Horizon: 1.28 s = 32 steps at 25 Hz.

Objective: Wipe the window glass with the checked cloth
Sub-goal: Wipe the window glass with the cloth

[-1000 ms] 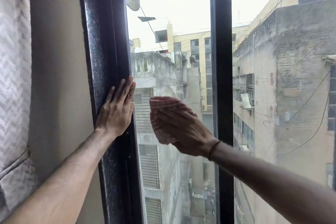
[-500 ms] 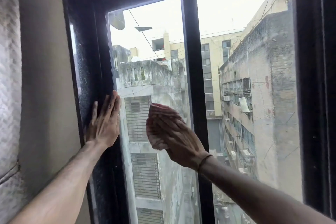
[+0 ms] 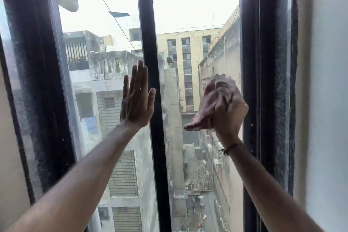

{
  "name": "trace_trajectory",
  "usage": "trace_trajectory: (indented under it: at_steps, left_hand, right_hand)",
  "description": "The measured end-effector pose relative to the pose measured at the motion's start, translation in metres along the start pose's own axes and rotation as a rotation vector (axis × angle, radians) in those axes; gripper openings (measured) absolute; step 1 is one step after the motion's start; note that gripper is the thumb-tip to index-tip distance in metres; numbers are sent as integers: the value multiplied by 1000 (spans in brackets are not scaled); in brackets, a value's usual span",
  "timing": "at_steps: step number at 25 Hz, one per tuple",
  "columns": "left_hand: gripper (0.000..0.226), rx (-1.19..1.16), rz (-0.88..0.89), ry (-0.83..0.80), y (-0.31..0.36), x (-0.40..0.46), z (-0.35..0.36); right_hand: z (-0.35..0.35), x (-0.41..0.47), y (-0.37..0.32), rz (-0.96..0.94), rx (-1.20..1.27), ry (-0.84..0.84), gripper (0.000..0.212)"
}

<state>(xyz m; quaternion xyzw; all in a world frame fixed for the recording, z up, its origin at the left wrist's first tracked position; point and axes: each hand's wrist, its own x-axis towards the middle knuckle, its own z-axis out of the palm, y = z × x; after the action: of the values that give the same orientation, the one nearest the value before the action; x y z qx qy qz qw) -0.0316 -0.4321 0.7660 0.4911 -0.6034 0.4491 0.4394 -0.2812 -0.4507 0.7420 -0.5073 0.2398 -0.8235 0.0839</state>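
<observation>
I am looking at a window of 2 panes split by a dark central bar (image 3: pixel 150 100), all set in a black frame (image 3: pixel 263 81). My left hand (image 3: pixel 136 100) is lying flat and released, fingers straight and pointing up, palm toward the left pane (image 3: pixel 94 137), with the thumb overlapping the central bar. I cannot tell whether the palm is actually touching the glass. My right hand (image 3: pixel 228 113) is clenching the checked cloth (image 3: pixel 209 105), a pinkish, bunched wad, so the grip on that side is grasping the cloth. The cloth is sitting in front of the right pane (image 3: pixel 188 24), at about mid-height and close to the right side of the frame; 1 loose corner is hanging out to the left below the fingers. The checks are too blurred to make out. A thin dark band (image 3: pixel 230 147) is circling the right wrist. Through the glass, weathered concrete buildings (image 3: pixel 188 62) are standing around a narrow alley (image 3: pixel 197 194) far below, and a cable (image 3: pixel 116 20) is running diagonally across the left pane.
</observation>
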Motion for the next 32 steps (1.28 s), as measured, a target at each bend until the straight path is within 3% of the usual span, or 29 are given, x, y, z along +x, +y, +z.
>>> trace_trajectory:
  at_steps: [3,4,8,14,18,20,24,28,30,32]
  left_hand:
    - [63,-22,0,32,19,8,19]
    - [64,-10,-14,43,22,10,24]
    - [75,71,-77,74,29,14,35]
    - [76,112,-55,162,28,13,43]
    - [75,137,-66,234,26,17,45]
    - [75,156,-66,222,26,16,43]
    - [76,187,-64,202,29,14,42]
    - [75,194,-70,188,28,13,41]
    - [74,191,-60,183,29,12,39]
    - [72,193,-45,157,29,10,39]
  right_hand:
    - [-19,15,13,-17,-26,201,41]
    - [-17,12,24,-82,-147,151,49]
    - [-2,-17,98,-356,-616,-381,67]
    - [42,-11,100,-536,-708,-355,77]
    - [58,-33,93,-727,-675,-540,73]
    - [41,-28,106,-723,-690,-531,72]
    - [64,1,93,-477,-726,-261,74]
    - [68,-51,98,-706,-656,-488,75]
    - [41,-59,116,-672,-641,-480,74]
    - [33,-39,121,-513,-625,-358,76]
